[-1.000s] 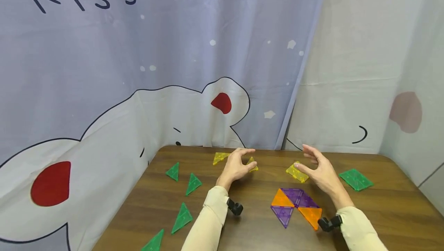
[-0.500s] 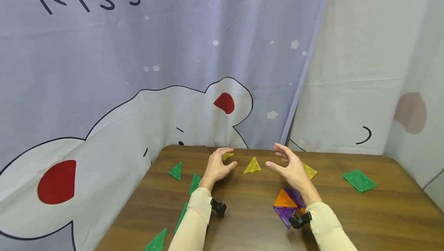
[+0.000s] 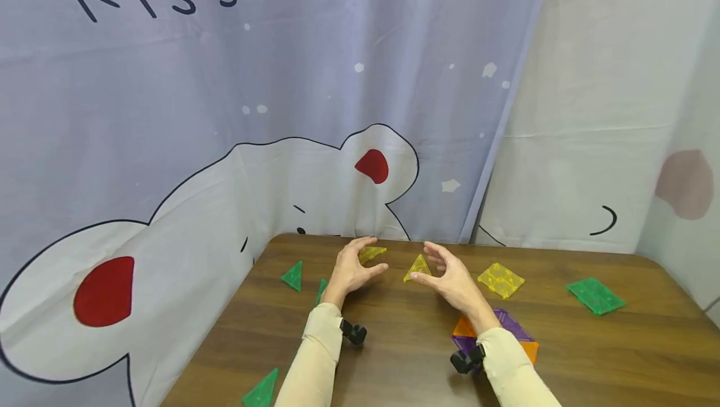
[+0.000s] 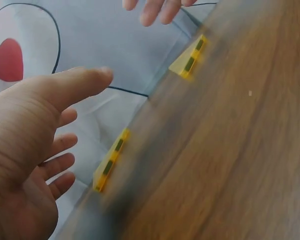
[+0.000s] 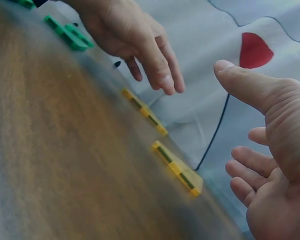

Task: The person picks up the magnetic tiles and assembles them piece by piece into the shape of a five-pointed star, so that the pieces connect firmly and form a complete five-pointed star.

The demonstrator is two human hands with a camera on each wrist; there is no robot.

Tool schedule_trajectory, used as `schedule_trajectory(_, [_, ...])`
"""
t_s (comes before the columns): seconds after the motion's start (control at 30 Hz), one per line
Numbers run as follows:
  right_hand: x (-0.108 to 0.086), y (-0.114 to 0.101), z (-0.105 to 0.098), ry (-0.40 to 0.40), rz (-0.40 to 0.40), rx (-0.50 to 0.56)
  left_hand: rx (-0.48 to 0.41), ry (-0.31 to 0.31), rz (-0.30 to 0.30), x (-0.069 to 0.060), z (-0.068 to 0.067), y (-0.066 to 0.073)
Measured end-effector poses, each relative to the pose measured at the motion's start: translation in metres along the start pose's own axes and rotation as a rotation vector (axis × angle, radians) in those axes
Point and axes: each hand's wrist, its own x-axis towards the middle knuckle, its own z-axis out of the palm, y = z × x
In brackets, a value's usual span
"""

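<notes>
My left hand [image 3: 350, 272] is held over the back of the table, thumb and fingers spread apart with nothing between them. It partly covers a translucent yellow tile [image 3: 374, 253]. My right hand [image 3: 454, 281] faces it, also spread and holding nothing, its thumb overlapping a yellow triangle tile [image 3: 417, 266] in the head view. In the right wrist view that yellow triangle [image 5: 180, 170] lies on the wood, apart from the right thumb. A yellow four-sided tile shape [image 3: 500, 280] lies right of the right hand. Under the right forearm, a purple and orange tile shape [image 3: 513, 324] is partly hidden.
Green triangle tiles [image 3: 292, 276] lie along the left side of the brown table [image 3: 405, 332], some hidden by the left arm. A green four-sided tile shape [image 3: 596, 296] lies at the right. A printed curtain [image 3: 315, 194] hangs behind the table's back edge.
Both hands have moved left, the right one farther, away from the yellow four-sided shape toward the yellow triangle. The right arm now covers part of the purple and orange shape. The tiles stay put.
</notes>
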Motion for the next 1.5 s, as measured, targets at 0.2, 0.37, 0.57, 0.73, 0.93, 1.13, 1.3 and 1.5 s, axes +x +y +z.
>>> schedule_trajectory(0.2, [-0.003,0.009,0.002,-0.081,0.025,-0.076,0.043,-0.046,-0.018,-0.002,0.003,-0.002])
schedule_trajectory(0.37, [-0.007,0.018,0.005,-0.146,0.009,-0.096,0.060,-0.085,-0.061,-0.005,0.007,-0.005])
schedule_trajectory(0.57, [-0.008,0.025,0.008,-0.127,-0.022,-0.092,0.138,-0.040,0.055,-0.002,0.017,-0.032])
schedule_trajectory(0.73, [-0.007,0.027,0.007,-0.029,-0.051,-0.119,0.078,-0.063,0.042,-0.006,0.010,-0.019])
schedule_trajectory(0.93, [-0.006,0.025,0.005,-0.010,-0.031,-0.109,0.097,-0.088,-0.030,-0.009,0.006,-0.008])
schedule_trajectory(1.13, [-0.006,0.028,0.004,-0.075,-0.006,-0.166,0.085,-0.103,-0.040,-0.010,0.005,-0.005])
schedule_trajectory(1.3, [-0.007,0.029,0.004,-0.071,0.022,-0.181,0.090,-0.123,-0.024,-0.008,0.011,-0.012])
schedule_trajectory(1.5, [-0.005,0.030,0.005,-0.071,0.040,-0.205,0.100,-0.171,-0.081,-0.008,0.013,0.005])
